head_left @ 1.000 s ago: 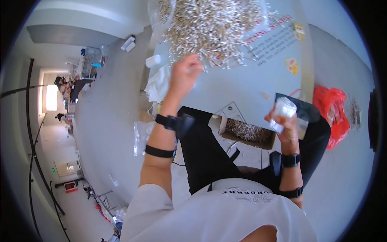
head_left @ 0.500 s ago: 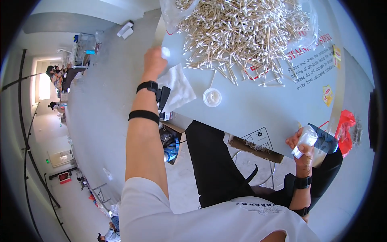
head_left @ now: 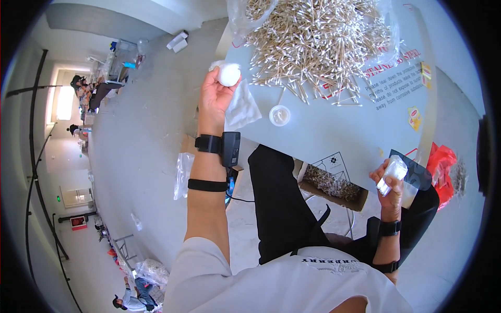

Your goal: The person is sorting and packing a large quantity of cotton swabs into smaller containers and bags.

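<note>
My left hand (head_left: 215, 99) is turned palm up over the table's left edge, fingers curled round a rounded white wad (head_left: 229, 74) that looks like cotton. At the right front, my right hand (head_left: 392, 194) grips a small clear plastic packet (head_left: 395, 169) with white contents I cannot make out. A large heap of cotton swabs (head_left: 313, 47) covers the far part of the table (head_left: 334, 130). Beside my left hand lies a flat white cloth or sheet (head_left: 244, 108). A small clear round cup (head_left: 279, 116) stands right of it, a single swab close behind.
Clear plastic film (head_left: 250, 21) lies around the heap. A carton of swabs (head_left: 336, 185) sits below the table's front edge, by my legs. At the right hang a dark translucent sheet (head_left: 412, 172) and a red plastic bag (head_left: 441, 175). Other people (head_left: 86, 96) are far to the left.
My left hand has turned palm up, bringing the white wad into plain sight. The right hand keeps its packet with little movement. The whole view has shifted slightly.
</note>
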The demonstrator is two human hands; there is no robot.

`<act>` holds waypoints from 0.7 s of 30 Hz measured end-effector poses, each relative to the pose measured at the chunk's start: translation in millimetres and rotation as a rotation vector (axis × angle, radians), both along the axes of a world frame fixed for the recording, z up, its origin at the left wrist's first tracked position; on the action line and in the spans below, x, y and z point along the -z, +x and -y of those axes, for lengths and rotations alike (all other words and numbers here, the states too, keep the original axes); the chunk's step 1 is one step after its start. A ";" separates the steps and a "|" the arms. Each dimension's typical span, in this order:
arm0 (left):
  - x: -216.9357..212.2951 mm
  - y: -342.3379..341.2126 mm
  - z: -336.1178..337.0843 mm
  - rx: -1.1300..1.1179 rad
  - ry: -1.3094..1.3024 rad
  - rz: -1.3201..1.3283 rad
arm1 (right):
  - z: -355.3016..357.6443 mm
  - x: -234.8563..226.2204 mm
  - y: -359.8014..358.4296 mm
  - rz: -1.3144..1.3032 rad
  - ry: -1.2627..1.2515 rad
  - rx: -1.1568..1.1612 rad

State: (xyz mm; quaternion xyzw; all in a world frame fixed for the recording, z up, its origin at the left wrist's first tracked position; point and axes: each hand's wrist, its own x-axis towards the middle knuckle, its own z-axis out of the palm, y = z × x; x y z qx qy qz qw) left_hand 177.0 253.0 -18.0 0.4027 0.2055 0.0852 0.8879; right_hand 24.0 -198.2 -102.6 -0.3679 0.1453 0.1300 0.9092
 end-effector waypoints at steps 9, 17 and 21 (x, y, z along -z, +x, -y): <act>23.4 30.6 -16.9 0.182 1.590 -0.170 | 6.7 1.7 -8.9 0.028 0.006 -0.040; 58.2 44.3 -53.1 0.476 2.476 -0.247 | -13.7 -7.8 3.7 0.123 -0.223 -0.023; 35.0 26.7 15.6 0.275 2.381 0.114 | -14.0 -26.7 2.7 0.083 -0.323 0.003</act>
